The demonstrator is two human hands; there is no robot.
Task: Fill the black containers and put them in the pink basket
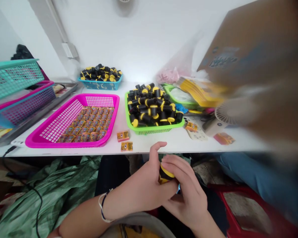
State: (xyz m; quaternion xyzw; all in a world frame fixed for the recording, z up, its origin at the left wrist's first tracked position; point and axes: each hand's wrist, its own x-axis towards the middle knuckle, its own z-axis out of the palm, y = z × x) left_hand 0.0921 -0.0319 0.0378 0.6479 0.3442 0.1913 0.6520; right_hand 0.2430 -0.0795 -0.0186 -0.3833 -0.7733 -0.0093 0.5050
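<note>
Between my two hands, just below the table's front edge, is a small black canister with a yellow cap [166, 172]. My left hand [146, 185], with bracelets at its wrist, grips the canister's side, one finger raised off it. The fingers of my right hand [187, 188] curl over the cap from the other side. Most of the canister's lower part is hidden by the hands. Beyond them a green basket [154, 130] holds a heap of similar black canisters [152, 107] with yellow caps. Two small stacks of orange labels, one [123, 136] behind the other [126, 146], lie near the table edge.
A pink basket [72, 144] holds rows of canisters wrapped in labels [89, 124]. Farther back stands a blue basket [99, 85] of canisters. Stacked baskets [15, 77] are at left. At right are a small fan [224, 114] and a large cardboard box [258, 43].
</note>
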